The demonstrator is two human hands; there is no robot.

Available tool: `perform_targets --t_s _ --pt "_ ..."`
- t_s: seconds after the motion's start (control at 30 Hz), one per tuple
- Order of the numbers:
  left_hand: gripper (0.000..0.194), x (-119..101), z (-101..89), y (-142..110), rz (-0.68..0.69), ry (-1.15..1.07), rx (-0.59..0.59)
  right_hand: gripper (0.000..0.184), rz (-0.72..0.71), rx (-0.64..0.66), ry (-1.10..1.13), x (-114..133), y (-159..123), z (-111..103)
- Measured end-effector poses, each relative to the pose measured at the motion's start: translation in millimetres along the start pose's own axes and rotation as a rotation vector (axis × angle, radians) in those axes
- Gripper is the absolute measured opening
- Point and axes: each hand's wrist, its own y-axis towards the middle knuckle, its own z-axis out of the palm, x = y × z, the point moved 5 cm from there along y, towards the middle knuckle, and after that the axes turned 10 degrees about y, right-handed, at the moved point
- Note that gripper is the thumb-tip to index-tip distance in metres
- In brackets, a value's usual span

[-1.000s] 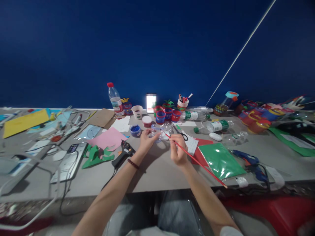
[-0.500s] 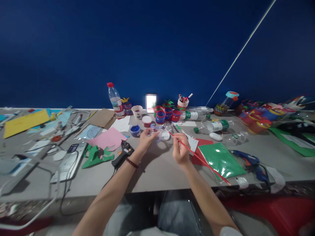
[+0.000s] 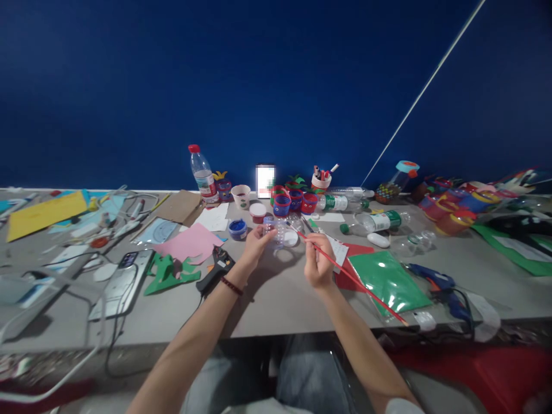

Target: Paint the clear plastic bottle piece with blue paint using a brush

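My left hand (image 3: pixel 257 244) is closed around a clear plastic bottle piece (image 3: pixel 276 236) with some blue on it, held just above the table. Pinched in my right hand (image 3: pixel 318 260) is a long red paintbrush (image 3: pixel 357 283); its tip points left, towards the bottle piece, with a small gap between them. Left of the bottle piece stands an open jar of blue paint (image 3: pixel 237 229). Behind it is a tub with a white lid (image 3: pixel 257 211). A white disc (image 3: pixel 290 238) lies beside the bottle piece.
Painted blue cups (image 3: pixel 282 205), a phone with a lit screen (image 3: pixel 265 181) and a pen cup (image 3: pixel 321 183) stand at the back. Green-labelled bottles (image 3: pixel 379 221) lie to the right, near a green packet (image 3: pixel 388 280) and blue glue gun (image 3: pixel 448 293). A black glue gun (image 3: pixel 215 270) is by my left wrist.
The bottle piece has turned slightly in my left hand. My right hand and the brush have shifted a little to the right, drawing the tip back from the bottle piece.
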Motion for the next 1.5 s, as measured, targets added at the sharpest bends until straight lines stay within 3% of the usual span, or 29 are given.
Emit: perform_targets --t_s 0.17,0.33,0.47,0.77,1.0,1.17,1.27,1.4,1.5 --pt "0.047 -1.3 1.1 -0.5 -0.043 -0.109 0.036 0.018 0.135 -0.100 0.053 -15.7 -5.2 -5.3" --pt "0.050 -6.1 9.7 -6.9 -0.064 -0.172 0.192 0.022 0.395 -0.088 0.189 -25.5 -6.3 3.5" --pt "0.051 -5.9 15.9 -13.4 -0.084 -0.160 0.300 0.028 0.487 -0.054 0.291 -26.9 -7.5 12.5" --pt "0.050 -13.3 25.2 -18.3 -0.008 -0.133 0.386 0.035 0.385 -0.068 0.159 -27.1 -11.1 11.3" --pt "0.055 2.6 24.7 -13.8 -0.011 -0.101 0.317 0.037 0.259 0.024 0.033 -26.0 -10.5 13.9" --pt "0.052 1.9 21.3 -11.7 -0.051 -0.106 0.256 0.017 0.238 -0.001 0.076 -15.7 1.7 2.5" --pt "0.052 2.3 21.1 -10.5 -0.075 -0.093 0.233 0.025 0.212 0.060 0.114 -3.0 15.8 -1.4" --pt "0.052 4.4 22.3 -9.6 -0.081 -0.049 0.218 0.024 0.104 0.179 0.122 16.9 38.5 8.9" --pt "0.046 5.2 19.7 -7.6 -0.073 0.007 0.147 0.021 0.102 0.265 0.096 23.9 55.7 31.7"
